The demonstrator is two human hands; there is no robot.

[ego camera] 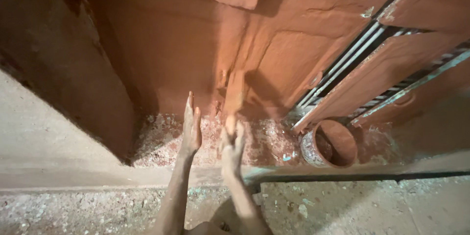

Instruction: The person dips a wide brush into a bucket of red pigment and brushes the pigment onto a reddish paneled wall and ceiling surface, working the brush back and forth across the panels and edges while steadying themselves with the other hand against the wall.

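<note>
Rust-red brush (234, 93) stands upright above the right hand (232, 143), which clamps its handle; left hand (191, 129) spread flat beside it.

Paint-caked round tin (329, 144) on speckled floor (342, 205); barred gate (387, 68) behind it.

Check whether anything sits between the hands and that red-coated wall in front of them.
Nothing visible does. The left hand is raised open before the red-coated wall. The right hand holds a blurred flat tool up against it. The paint-stained bucket stands off to the right.
</note>
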